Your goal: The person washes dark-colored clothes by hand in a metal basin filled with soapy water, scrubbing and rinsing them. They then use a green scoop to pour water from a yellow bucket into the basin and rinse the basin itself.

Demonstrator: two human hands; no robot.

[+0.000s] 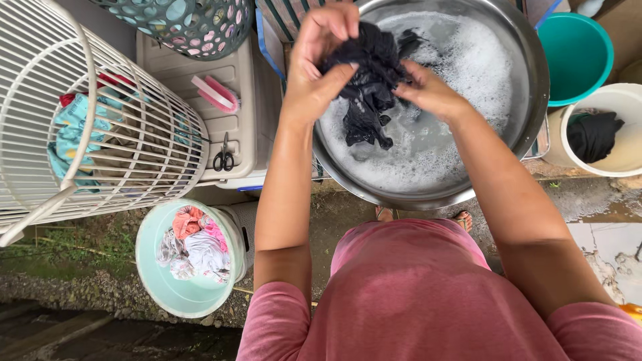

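A wet black garment (369, 83) hangs bunched between both my hands over a large steel basin (535, 80) full of soapy, foamy water. My left hand (317, 63) grips the upper left part of the cloth, fingers curled around it. My right hand (428, 90) pinches the cloth from the right side. The lower end of the garment dips into the suds.
A white wire laundry basket (100, 127) with clothes lies at left. A beige plastic box (244, 113) carries a pink brush (215, 93) and black scissors (224, 158). A mint bucket (157, 267) holds clothes. A teal bucket (578, 57) and a white bucket (625, 144) with dark cloth stand at right.
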